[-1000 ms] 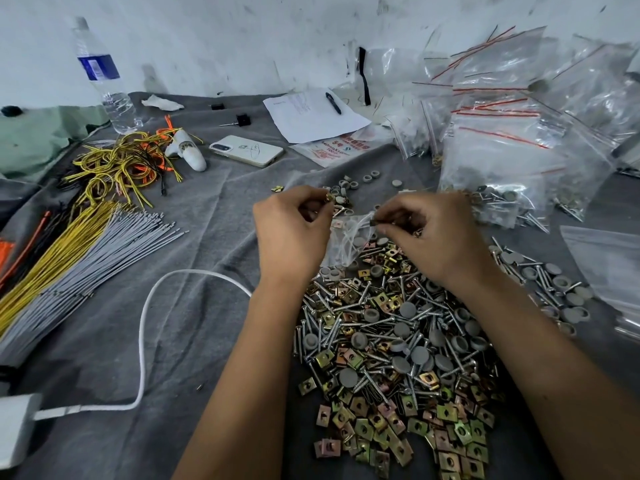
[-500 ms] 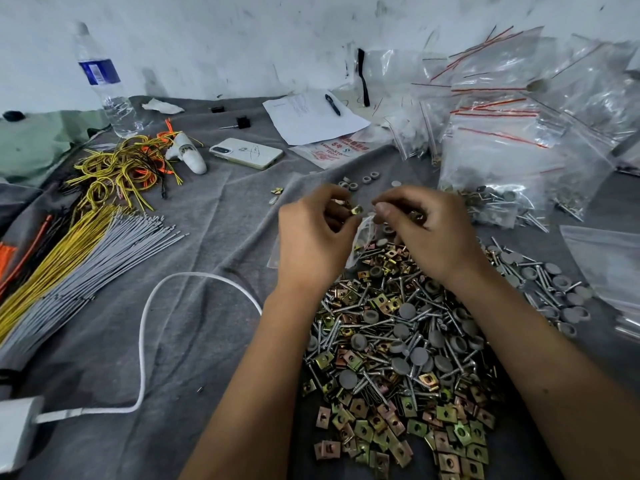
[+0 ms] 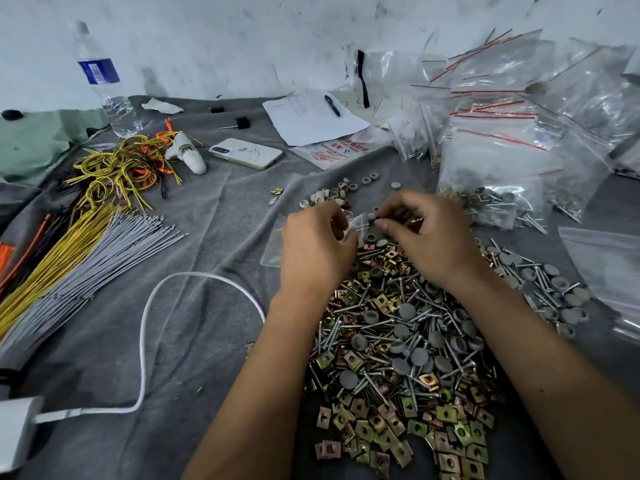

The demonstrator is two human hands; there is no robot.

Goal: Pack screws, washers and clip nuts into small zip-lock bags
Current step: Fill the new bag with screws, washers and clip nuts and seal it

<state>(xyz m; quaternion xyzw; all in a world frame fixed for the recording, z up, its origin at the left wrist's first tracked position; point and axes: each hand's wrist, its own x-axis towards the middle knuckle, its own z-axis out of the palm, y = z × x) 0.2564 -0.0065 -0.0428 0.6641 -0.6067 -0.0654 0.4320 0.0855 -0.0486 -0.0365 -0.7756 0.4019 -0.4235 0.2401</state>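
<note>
Clear plastic, the small zip-lock bag (image 3: 356, 225) sits between the left hand (image 3: 313, 249), which pinches its mouth, and the right hand (image 3: 429, 237), whose fingertips pinch a small grey washer (image 3: 371, 216) at the opening. Crumpled and glossy, it hovers just beyond the pile of screws, washers and clip nuts (image 3: 398, 344) on the grey cloth (image 3: 194, 334).

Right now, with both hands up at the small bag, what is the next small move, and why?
Probably drop the part into the small zip-lock bag: the left hand holds its mouth while the right hand pinches something small there; which part is unclear.

A grey cloth (image 3: 194, 341) carries a hardware pile (image 3: 398, 341), phone (image 3: 246, 153), paper (image 3: 311, 119), bottle (image 3: 104, 81) and wires (image 3: 69, 265).
</note>
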